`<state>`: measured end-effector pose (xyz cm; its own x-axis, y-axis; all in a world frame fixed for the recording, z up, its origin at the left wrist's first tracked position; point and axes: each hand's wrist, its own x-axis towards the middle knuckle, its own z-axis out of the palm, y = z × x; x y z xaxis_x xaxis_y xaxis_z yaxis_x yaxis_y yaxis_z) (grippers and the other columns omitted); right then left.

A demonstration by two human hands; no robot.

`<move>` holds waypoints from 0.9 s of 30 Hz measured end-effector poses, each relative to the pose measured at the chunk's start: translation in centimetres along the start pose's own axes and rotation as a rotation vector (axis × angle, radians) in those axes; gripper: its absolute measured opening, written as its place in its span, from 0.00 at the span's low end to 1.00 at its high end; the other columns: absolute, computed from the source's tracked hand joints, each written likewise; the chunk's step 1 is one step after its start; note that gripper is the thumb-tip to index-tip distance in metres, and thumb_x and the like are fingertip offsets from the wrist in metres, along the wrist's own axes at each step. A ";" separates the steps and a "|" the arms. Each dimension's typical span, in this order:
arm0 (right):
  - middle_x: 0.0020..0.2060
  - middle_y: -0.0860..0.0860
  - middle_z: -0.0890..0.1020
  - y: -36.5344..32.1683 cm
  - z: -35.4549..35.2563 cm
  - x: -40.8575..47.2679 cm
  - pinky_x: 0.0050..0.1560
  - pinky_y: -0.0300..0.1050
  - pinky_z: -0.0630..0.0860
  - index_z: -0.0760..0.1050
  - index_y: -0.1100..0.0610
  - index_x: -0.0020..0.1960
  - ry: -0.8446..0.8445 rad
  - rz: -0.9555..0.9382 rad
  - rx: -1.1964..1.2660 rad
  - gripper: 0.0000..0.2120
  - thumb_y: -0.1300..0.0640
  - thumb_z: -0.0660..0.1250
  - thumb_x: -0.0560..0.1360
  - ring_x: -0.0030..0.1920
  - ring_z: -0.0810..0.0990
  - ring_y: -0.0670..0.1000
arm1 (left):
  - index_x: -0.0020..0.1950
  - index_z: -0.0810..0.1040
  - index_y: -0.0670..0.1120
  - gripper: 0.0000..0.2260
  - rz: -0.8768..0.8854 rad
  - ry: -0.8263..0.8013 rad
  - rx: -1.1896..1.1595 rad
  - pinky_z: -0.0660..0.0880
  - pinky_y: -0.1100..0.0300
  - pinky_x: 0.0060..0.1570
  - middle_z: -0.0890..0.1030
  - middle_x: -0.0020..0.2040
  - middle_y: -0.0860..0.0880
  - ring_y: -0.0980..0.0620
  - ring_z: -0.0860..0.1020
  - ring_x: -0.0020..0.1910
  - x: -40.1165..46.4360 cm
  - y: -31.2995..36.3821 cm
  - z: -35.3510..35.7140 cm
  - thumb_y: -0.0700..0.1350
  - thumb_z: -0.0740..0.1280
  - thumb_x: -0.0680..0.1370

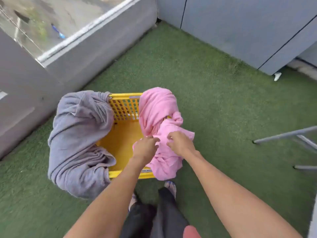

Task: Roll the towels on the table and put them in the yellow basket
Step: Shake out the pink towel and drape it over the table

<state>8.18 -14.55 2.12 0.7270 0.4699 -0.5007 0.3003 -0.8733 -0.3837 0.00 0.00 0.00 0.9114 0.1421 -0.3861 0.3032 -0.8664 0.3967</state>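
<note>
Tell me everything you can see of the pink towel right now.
The pink towel is soft, terry-looking cloth, crumpled and unrolled. It drapes over the right side of the yellow basket, part bunched above the rim, part hanging outside down toward the green turf. Both hands are on its middle: the left hand and right hand pinch its folds. It is apart from the grey towel.

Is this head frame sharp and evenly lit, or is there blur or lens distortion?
Head view: soft daylight, no hard shadows; motion blur smears the upper-left ledge; wide-angle bending at edges; hands on the pink towel slightly soft.
</note>
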 end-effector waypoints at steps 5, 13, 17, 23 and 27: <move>0.56 0.51 0.79 1.7 2.0 0.2 0.48 0.50 0.78 0.77 0.50 0.60 0.177 -0.049 -0.032 0.14 0.53 0.69 0.75 0.56 0.79 0.54 | 0.64 0.76 0.53 0.14 -0.007 0.137 0.005 0.74 0.50 0.47 0.78 0.58 0.47 0.42 0.76 0.56 0.8 0.5 2.3 0.47 0.65 0.78; 0.45 0.48 0.82 1.9 0.9 0.0 0.41 0.49 0.77 0.78 0.55 0.46 0.257 -0.096 0.005 0.07 0.51 0.67 0.77 0.45 0.80 0.51 | 0.54 0.81 0.49 0.08 0.031 0.139 -0.002 0.70 0.55 0.49 0.80 0.55 0.49 0.47 0.73 0.57 3.3 0.6 0.5 0.48 0.65 0.79; 0.45 0.47 0.81 2.4 -0.2 -0.8 0.44 0.52 0.77 0.76 0.54 0.46 0.204 -0.128 0.105 0.05 0.53 0.65 0.78 0.45 0.79 0.50 | 0.57 0.79 0.50 0.09 0.151 0.067 -0.051 0.72 0.53 0.49 0.81 0.54 0.49 0.47 0.75 0.56 3.2 1.0 -0.2 0.48 0.67 0.78; 0.42 0.46 0.80 4.3 -4.4 -2.2 0.46 0.52 0.77 0.74 0.53 0.45 0.283 -0.132 0.336 0.05 0.53 0.64 0.78 0.43 0.78 0.48 | 0.49 0.80 0.49 0.03 0.172 0.117 -0.224 0.76 0.51 0.47 0.84 0.49 0.52 0.50 0.80 0.48 4.4 4.9 -4.3 0.45 0.67 0.78; 0.40 0.46 0.81 6.1 -11.2 -2.7 0.47 0.50 0.76 0.76 0.53 0.46 0.443 -0.115 0.471 0.03 0.55 0.65 0.77 0.42 0.79 0.47 | 0.47 0.80 0.46 0.02 0.310 0.169 -0.319 0.75 0.51 0.47 0.83 0.42 0.48 0.48 0.80 0.43 7.0 11.1 -9.8 0.41 0.68 0.77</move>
<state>14.96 -22.58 9.86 0.9223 0.3712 -0.1079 0.1616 -0.6238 -0.7647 12.50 -3.91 9.87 0.9969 -0.0012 -0.0782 0.0555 -0.6936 0.7182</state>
